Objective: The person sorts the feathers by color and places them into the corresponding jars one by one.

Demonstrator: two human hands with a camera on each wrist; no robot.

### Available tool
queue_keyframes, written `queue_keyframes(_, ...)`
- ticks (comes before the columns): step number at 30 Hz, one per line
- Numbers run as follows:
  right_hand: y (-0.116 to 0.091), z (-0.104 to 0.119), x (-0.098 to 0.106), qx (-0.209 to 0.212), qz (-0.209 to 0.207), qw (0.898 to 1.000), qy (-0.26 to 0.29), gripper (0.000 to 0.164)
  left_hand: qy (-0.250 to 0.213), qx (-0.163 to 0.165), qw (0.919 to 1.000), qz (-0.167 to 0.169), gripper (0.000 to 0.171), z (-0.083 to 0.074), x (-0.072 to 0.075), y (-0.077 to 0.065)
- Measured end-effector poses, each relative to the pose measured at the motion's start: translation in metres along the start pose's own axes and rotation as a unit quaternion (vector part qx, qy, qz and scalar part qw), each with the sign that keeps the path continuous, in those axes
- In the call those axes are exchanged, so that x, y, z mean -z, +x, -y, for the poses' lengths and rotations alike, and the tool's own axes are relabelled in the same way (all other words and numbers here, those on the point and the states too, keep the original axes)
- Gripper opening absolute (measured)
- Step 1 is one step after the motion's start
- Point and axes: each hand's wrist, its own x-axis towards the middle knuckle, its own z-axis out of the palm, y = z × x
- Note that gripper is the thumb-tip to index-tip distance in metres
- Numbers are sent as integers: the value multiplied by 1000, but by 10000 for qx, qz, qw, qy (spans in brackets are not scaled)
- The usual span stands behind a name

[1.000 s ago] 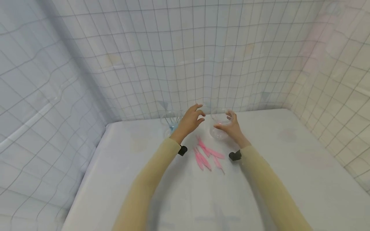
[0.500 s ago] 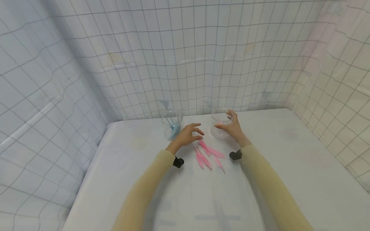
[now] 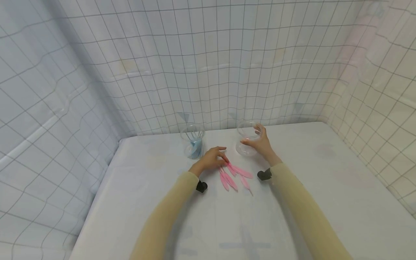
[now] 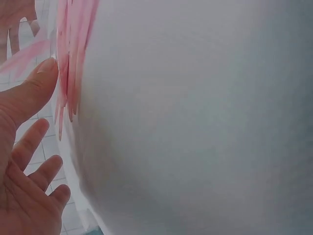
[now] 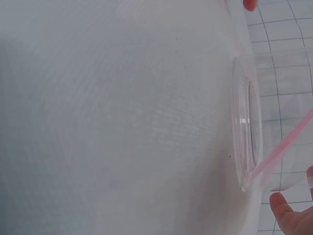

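Note:
In the head view my left hand (image 3: 212, 159) is low over the table, its fingertips at the ends of the upper pink feathers (image 3: 238, 170). The left wrist view shows the thumb beside several pink feathers (image 4: 73, 54), with the visible fingers apart from it; no grip on a feather can be made out. My right hand (image 3: 261, 143) holds a clear plastic cup (image 3: 246, 148), thumb on the near side and fingers round the far side. The cup stands upright on the table. Through its wall in the right wrist view, a pink feather (image 5: 288, 142) leans inside.
A second clear cup (image 3: 189, 151) stands to the left, holding blue feathers (image 3: 196, 143) with their quills upward. More pink feathers (image 3: 228, 181) lie loose on the white table (image 3: 227, 224). A grid-patterned curtain (image 3: 208, 72) rises behind the table and at both sides.
My left hand has come down and toward me from beside the right cup to the pink feathers. The right hand and its cup have stayed in place.

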Motion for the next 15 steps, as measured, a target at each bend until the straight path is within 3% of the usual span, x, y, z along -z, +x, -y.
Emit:
queue_keyframes(11,-1,2,-1,-45,20,10000,-20,111,-173,116,9998,-72,9,8,-5,-3)
queue_keyframes(15,-2,2,-1,-74,5,10000,15,111,-130,-21,9999,-27,7,11,-7,-2)
